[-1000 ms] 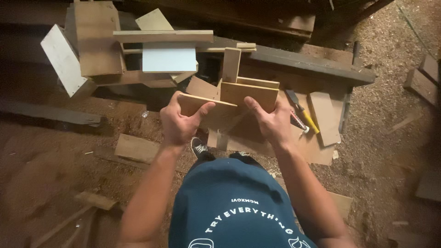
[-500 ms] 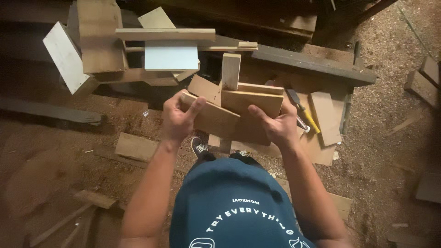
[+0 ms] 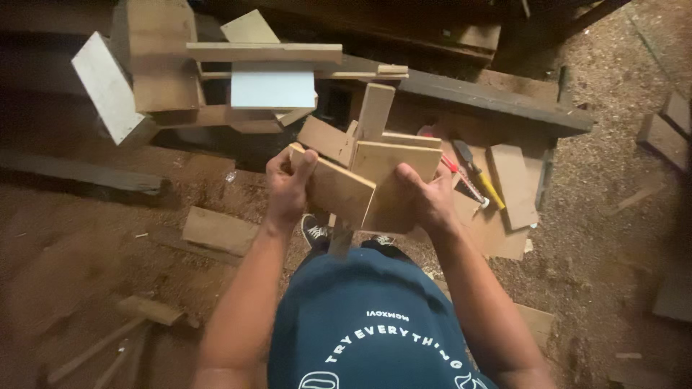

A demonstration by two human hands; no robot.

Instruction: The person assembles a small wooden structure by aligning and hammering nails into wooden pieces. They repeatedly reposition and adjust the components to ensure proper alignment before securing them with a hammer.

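A flat wooden board (image 3: 337, 189) was found gripped at its left end by the left hand (image 3: 287, 189), the fingers closed over the top edge. A second wooden panel (image 3: 393, 184) was held by the right hand (image 3: 431, 202), fingers wrapped round its right edge. The two pieces were overlapped in front of the torso, above the shoe (image 3: 313, 232), the board lying across the panel's lower left corner.

Against the picture a second earlier, the board was seen to have been tilted, its right end lowered toward 4 o'clock and drawn further over the panel; half a second earlier the tilt was already under way. Both grips were unchanged. It is judged that the pieces were being fitted or compared against one another, with alignment not yet settled.

At 3 o'clock of the right hand, a yellow-handled tool (image 3: 478, 174) and a red-handled tool (image 3: 455, 167) were noted on flat offcuts. At 11 o'clock, a stack of timber scraps (image 3: 216, 79) with a pale blue panel (image 3: 272, 89) was recorded. Sawdust-covered ground (image 3: 86, 245) lay all round.
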